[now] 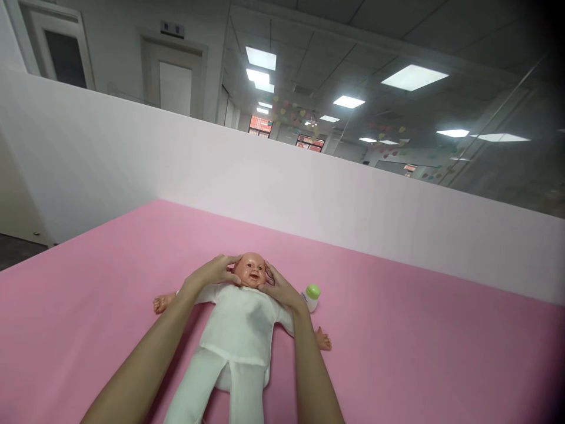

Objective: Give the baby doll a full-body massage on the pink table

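A baby doll (241,324) in a white top and white trousers lies on its back with both arms spread sideways. Its bare head (252,265) is framed by two hands. My left hand (217,271) curves around the left side of the head, thumb near the jaw and fingers toward the crown. On the opposite side, my right hand (280,288) cups the cheek and temple. Both hands touch the head and are partly closed around it. Just right of my right wrist stands a small white jar with a green lid (313,292), partly hidden by the wrist.
The doll lies on a pink padded surface (397,330). A low white wall (273,182) borders its far side, with a clear glass panel above it. Doors (174,82) and lit ceiling panels (415,77) are farther off.
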A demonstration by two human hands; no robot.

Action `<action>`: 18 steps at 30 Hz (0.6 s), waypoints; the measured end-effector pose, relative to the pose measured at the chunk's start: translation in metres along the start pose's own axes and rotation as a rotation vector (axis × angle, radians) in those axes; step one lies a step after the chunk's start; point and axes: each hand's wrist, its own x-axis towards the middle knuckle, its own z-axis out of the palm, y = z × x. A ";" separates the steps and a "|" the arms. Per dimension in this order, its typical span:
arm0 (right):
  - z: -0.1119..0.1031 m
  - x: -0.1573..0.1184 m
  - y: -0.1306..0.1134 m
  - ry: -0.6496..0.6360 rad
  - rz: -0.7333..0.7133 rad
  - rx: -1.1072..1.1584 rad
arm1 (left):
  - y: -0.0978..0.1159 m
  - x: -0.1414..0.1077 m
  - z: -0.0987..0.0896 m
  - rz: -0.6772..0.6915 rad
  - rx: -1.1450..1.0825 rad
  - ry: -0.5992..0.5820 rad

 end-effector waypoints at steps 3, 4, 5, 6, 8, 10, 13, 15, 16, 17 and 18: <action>0.002 -0.001 -0.005 -0.034 -0.016 0.019 | 0.003 0.000 0.001 0.007 0.003 -0.018; 0.004 -0.002 -0.008 -0.043 -0.031 0.015 | 0.005 0.000 0.002 0.002 0.019 -0.022; 0.006 -0.001 -0.011 -0.050 -0.047 0.007 | 0.007 0.000 0.004 -0.008 0.044 -0.025; 0.009 -0.001 -0.014 -0.050 -0.059 -0.009 | 0.009 0.000 0.006 -0.023 0.080 -0.023; 0.013 0.001 -0.017 -0.003 -0.058 -0.073 | 0.014 0.002 0.010 -0.059 0.173 0.002; 0.016 0.002 -0.019 0.075 -0.024 -0.158 | 0.016 0.004 0.016 -0.077 0.266 0.045; 0.016 0.004 -0.016 0.137 0.007 -0.227 | 0.015 0.006 0.019 -0.074 0.326 0.070; 0.013 0.003 -0.012 0.105 -0.009 -0.186 | 0.011 0.006 0.017 -0.074 0.280 0.050; 0.011 0.003 -0.010 0.076 -0.019 -0.145 | 0.008 0.006 0.014 -0.068 0.230 0.030; 0.009 0.002 -0.008 0.043 -0.022 -0.100 | 0.006 0.005 0.012 -0.057 0.170 0.011; 0.006 0.001 -0.006 0.015 -0.016 -0.063 | 0.004 0.004 0.009 -0.048 0.107 0.003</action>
